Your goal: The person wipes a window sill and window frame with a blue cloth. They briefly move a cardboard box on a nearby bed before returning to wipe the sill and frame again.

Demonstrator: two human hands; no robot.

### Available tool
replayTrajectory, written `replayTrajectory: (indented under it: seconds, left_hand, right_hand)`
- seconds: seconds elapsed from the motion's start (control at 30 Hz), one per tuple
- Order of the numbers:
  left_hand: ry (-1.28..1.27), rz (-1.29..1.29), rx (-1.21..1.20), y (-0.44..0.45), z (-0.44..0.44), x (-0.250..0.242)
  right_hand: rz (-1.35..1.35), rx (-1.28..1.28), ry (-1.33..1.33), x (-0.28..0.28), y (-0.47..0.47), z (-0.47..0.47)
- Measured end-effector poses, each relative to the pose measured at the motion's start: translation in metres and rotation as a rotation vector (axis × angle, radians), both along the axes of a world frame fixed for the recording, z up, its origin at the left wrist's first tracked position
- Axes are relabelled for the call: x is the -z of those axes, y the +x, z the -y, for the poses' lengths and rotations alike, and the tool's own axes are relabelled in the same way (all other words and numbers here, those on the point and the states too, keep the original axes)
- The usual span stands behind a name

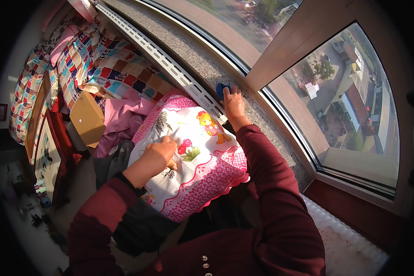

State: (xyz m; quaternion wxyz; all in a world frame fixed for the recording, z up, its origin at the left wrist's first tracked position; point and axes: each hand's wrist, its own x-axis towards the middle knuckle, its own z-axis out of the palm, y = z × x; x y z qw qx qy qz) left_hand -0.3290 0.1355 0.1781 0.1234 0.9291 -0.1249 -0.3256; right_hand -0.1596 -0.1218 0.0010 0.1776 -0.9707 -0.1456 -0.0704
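Note:
My right hand (233, 103) rests on a speckled stone windowsill (253, 108), with its fingers on a bunched blue cloth (222, 90). Part of that cloth is hidden under the fingers. My left hand (157, 158) presses down, fingers curled, on a white and pink printed cloth (201, 179) with a bear and flowers on it. Whether the left fingers pinch the fabric cannot be made out. The printed cloth lies over something below my arms, right beside the slotted white radiator top (183, 77).
Windows (331, 89) rise along the right of the sill, overlooking buildings far below. To the left are a cardboard box (87, 119), a pink garment (126, 117), a bed with a checked quilt (120, 69), and a dark red wooden table (57, 151). Dark grey fabric (141, 224) hangs below the printed cloth.

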Motion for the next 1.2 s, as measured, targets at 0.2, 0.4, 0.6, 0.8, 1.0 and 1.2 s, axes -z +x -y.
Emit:
replayTrajectory:
  seconds: [0.2, 0.4, 0.6, 0.8, 1.0, 1.2]
  left_hand:
    - [0.035, -0.049, -0.011, 0.004, 0.005, -0.002]
    - [0.101, -0.110, -0.028, 0.007, 0.007, -0.001]
    - [0.021, 0.007, 0.012, 0.001, 0.001, -0.001]
    - [0.051, -0.107, -0.052, 0.005, 0.005, -0.002]
    - [0.093, -0.092, -0.018, 0.008, 0.008, -0.003]
    - [0.104, -0.089, -0.024, 0.006, 0.008, -0.004]
  right_hand:
    - [-0.163, -0.066, -0.030, -0.018, -0.037, 0.048]
    - [0.076, -0.343, 0.071, -0.019, -0.028, 0.026]
    - [0.022, -0.529, -0.231, 0.000, -0.053, 0.031]
    - [-0.450, -0.396, -0.430, -0.019, -0.095, 0.084]
    - [0.056, -0.346, -0.010, -0.014, -0.050, 0.029]
    - [-0.065, -0.384, -0.198, -0.004, -0.061, 0.034]
